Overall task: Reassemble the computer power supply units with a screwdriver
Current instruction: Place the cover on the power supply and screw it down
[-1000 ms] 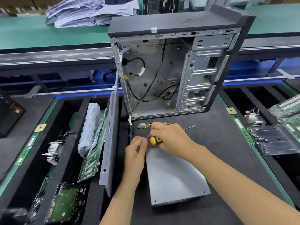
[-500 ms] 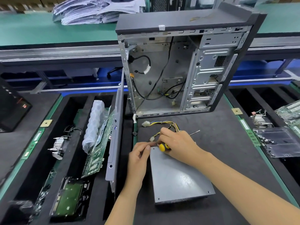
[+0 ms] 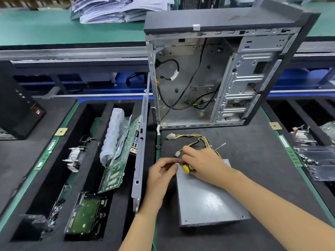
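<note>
Head view shows our left hand [image 3: 161, 175] with its fingers curled in, thumb and fingertips pinched together at the far left corner of the power supply unit [image 3: 208, 200]; whatever tiny thing they pinch is too small for us to make out. Our right hand [image 3: 203, 164] is wrapped around a screwdriver [image 3: 188, 168], its yellow-and-black handle end poking out toward the left hand and its metal shaft sticking out past the knuckles to the right. The grey unit lies flat on the dark foam mat [image 3: 253, 160], its yellow and black cable bundle [image 3: 192, 140] trailing away from us toward the open computer case [image 3: 226, 78], which stands upright just beyond.

To our left, a foam tray [image 3: 54, 178] with slots holds a heatsink [image 3: 74, 159], a bubble-wrapped part [image 3: 113, 134] leaning beside a motherboard [image 3: 117, 163], and a hard drive [image 3: 85, 214]. A grey side panel [image 3: 140, 151] stands on edge between tray and mat. Behind, a green bench [image 3: 36, 26] carries a stack of papers [image 3: 117, 8]. At far right lie clear plastic bags [image 3: 319, 160].
</note>
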`<action>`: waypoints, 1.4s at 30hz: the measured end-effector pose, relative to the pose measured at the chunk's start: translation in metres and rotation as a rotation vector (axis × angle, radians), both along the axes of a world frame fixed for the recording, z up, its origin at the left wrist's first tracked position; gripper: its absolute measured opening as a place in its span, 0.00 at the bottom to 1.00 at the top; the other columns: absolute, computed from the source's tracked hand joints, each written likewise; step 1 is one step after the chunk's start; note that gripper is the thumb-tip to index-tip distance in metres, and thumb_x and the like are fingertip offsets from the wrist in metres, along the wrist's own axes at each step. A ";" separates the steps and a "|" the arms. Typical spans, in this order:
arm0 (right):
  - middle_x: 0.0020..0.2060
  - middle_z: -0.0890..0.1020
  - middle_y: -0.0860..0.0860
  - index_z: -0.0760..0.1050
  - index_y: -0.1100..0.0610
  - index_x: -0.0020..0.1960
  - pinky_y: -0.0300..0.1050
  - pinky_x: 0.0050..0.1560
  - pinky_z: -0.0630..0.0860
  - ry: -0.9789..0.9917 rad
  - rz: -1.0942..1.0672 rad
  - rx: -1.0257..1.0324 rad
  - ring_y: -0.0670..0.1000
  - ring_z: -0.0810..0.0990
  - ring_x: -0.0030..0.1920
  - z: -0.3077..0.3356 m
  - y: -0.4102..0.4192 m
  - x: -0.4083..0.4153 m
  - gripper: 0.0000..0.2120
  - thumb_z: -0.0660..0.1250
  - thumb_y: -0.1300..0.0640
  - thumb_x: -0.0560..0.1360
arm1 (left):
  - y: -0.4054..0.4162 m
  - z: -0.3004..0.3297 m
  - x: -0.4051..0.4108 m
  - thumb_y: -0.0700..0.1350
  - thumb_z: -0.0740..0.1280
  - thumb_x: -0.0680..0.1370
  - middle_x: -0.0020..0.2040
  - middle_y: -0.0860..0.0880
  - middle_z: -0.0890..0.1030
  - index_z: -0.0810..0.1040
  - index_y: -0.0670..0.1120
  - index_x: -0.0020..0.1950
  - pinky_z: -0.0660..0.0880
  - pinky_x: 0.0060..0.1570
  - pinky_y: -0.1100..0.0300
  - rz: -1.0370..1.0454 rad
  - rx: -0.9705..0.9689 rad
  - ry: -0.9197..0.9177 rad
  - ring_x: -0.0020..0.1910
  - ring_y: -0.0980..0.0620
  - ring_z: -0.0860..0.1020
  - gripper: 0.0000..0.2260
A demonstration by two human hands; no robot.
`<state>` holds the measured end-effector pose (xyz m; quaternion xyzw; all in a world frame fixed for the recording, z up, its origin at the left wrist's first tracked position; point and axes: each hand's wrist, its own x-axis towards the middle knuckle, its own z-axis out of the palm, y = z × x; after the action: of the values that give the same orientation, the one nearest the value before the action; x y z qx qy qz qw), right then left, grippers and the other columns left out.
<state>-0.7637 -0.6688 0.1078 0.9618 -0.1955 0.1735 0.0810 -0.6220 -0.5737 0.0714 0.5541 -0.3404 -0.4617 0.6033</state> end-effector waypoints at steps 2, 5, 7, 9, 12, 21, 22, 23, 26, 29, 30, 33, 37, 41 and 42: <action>0.37 0.77 0.51 0.77 0.56 0.37 0.38 0.18 0.59 0.009 0.033 0.000 0.51 0.68 0.21 0.000 0.000 -0.002 0.13 0.76 0.65 0.55 | 0.000 -0.001 -0.001 0.33 0.68 0.77 0.48 0.47 0.85 0.84 0.47 0.48 0.74 0.47 0.69 0.003 0.001 -0.002 0.49 0.55 0.82 0.10; 0.37 0.76 0.52 0.77 0.57 0.38 0.39 0.19 0.61 0.019 0.091 0.002 0.50 0.70 0.24 0.000 -0.001 -0.003 0.12 0.74 0.66 0.57 | -0.001 -0.004 -0.001 0.33 0.68 0.77 0.48 0.46 0.85 0.83 0.45 0.49 0.75 0.49 0.67 0.002 -0.006 -0.014 0.49 0.54 0.82 0.09; 0.37 0.75 0.52 0.78 0.58 0.39 0.40 0.20 0.62 0.031 0.115 -0.019 0.50 0.71 0.25 0.001 0.000 -0.003 0.10 0.74 0.66 0.59 | -0.001 -0.005 0.000 0.33 0.68 0.77 0.49 0.44 0.84 0.83 0.43 0.49 0.76 0.50 0.64 -0.005 -0.010 -0.015 0.49 0.52 0.82 0.07; 0.36 0.74 0.52 0.77 0.58 0.39 0.40 0.21 0.61 0.032 0.135 -0.034 0.50 0.70 0.26 0.002 0.000 -0.003 0.09 0.73 0.66 0.61 | -0.002 -0.006 0.000 0.34 0.68 0.77 0.48 0.44 0.84 0.83 0.43 0.49 0.77 0.51 0.63 -0.011 -0.009 -0.009 0.49 0.51 0.82 0.07; 0.35 0.72 0.51 0.77 0.58 0.39 0.41 0.20 0.61 0.040 0.168 -0.030 0.50 0.67 0.26 0.004 0.002 -0.005 0.08 0.72 0.67 0.63 | -0.003 -0.005 -0.001 0.34 0.69 0.76 0.46 0.47 0.85 0.83 0.44 0.48 0.76 0.48 0.65 -0.016 -0.016 0.008 0.46 0.54 0.82 0.06; 0.42 0.79 0.50 0.83 0.55 0.46 0.38 0.22 0.63 0.036 0.082 0.201 0.52 0.71 0.22 0.014 0.006 -0.011 0.18 0.77 0.65 0.57 | -0.005 -0.010 0.001 0.33 0.69 0.76 0.49 0.44 0.84 0.84 0.43 0.48 0.76 0.49 0.65 -0.019 -0.055 0.014 0.50 0.51 0.83 0.07; 0.42 0.79 0.50 0.83 0.55 0.47 0.38 0.22 0.64 0.033 0.075 0.219 0.52 0.70 0.22 0.015 0.007 -0.011 0.18 0.77 0.65 0.58 | -0.005 -0.010 0.001 0.33 0.69 0.76 0.48 0.45 0.85 0.84 0.43 0.48 0.76 0.49 0.65 -0.016 -0.052 0.026 0.50 0.51 0.83 0.07; 0.42 0.79 0.50 0.83 0.55 0.47 0.39 0.22 0.64 0.029 0.070 0.236 0.52 0.70 0.22 0.015 0.008 -0.011 0.17 0.76 0.65 0.59 | -0.005 -0.011 0.001 0.33 0.69 0.76 0.48 0.45 0.85 0.84 0.44 0.48 0.76 0.49 0.65 -0.013 -0.048 0.041 0.50 0.51 0.83 0.07; 0.42 0.79 0.50 0.84 0.55 0.48 0.41 0.22 0.67 0.017 0.061 0.276 0.53 0.71 0.23 0.016 0.009 -0.013 0.16 0.76 0.65 0.61 | -0.005 -0.011 -0.002 0.33 0.68 0.76 0.47 0.45 0.86 0.84 0.45 0.47 0.76 0.47 0.66 -0.015 -0.030 0.113 0.48 0.52 0.83 0.08; 0.42 0.80 0.50 0.84 0.54 0.48 0.43 0.22 0.70 -0.002 0.051 0.304 0.54 0.71 0.23 0.017 0.010 -0.014 0.16 0.77 0.65 0.62 | -0.005 -0.012 -0.002 0.33 0.68 0.77 0.47 0.43 0.86 0.83 0.41 0.50 0.76 0.46 0.67 -0.044 -0.022 0.207 0.47 0.53 0.83 0.06; 0.42 0.80 0.50 0.84 0.54 0.48 0.43 0.22 0.70 -0.004 0.049 0.312 0.55 0.72 0.23 0.017 0.010 -0.014 0.15 0.77 0.65 0.62 | -0.005 -0.012 -0.002 0.33 0.68 0.77 0.47 0.44 0.86 0.82 0.39 0.51 0.76 0.46 0.67 -0.050 -0.021 0.220 0.47 0.53 0.83 0.06; 0.43 0.80 0.50 0.84 0.53 0.49 0.42 0.24 0.71 -0.001 0.048 0.348 0.53 0.74 0.26 0.019 0.011 -0.014 0.15 0.76 0.64 0.63 | -0.004 -0.014 -0.002 0.34 0.67 0.77 0.47 0.44 0.86 0.80 0.37 0.54 0.76 0.46 0.68 -0.053 -0.028 0.240 0.47 0.54 0.83 0.07; 0.44 0.79 0.50 0.83 0.52 0.51 0.44 0.27 0.72 -0.003 0.042 0.404 0.52 0.76 0.30 0.020 0.012 -0.015 0.13 0.73 0.62 0.68 | -0.002 -0.014 -0.003 0.38 0.69 0.74 0.48 0.43 0.85 0.80 0.37 0.55 0.76 0.46 0.67 -0.054 -0.034 0.268 0.47 0.53 0.83 0.11; 0.46 0.78 0.51 0.83 0.53 0.53 0.44 0.30 0.72 -0.005 0.048 0.472 0.54 0.76 0.32 0.022 0.011 -0.018 0.15 0.68 0.62 0.69 | -0.004 -0.014 -0.001 0.34 0.67 0.77 0.46 0.46 0.85 0.80 0.38 0.52 0.76 0.47 0.68 -0.069 -0.022 0.223 0.47 0.56 0.82 0.06; 0.46 0.78 0.51 0.83 0.53 0.54 0.43 0.30 0.71 0.009 0.051 0.482 0.54 0.75 0.32 0.023 0.012 -0.018 0.15 0.68 0.62 0.69 | -0.005 -0.015 -0.002 0.33 0.67 0.77 0.46 0.46 0.85 0.81 0.39 0.52 0.75 0.47 0.68 -0.064 -0.019 0.214 0.47 0.56 0.82 0.06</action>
<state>-0.7817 -0.6572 0.1304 0.9587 -0.2066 0.1198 -0.1545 -0.6236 -0.5783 0.0566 0.4849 -0.2959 -0.5339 0.6263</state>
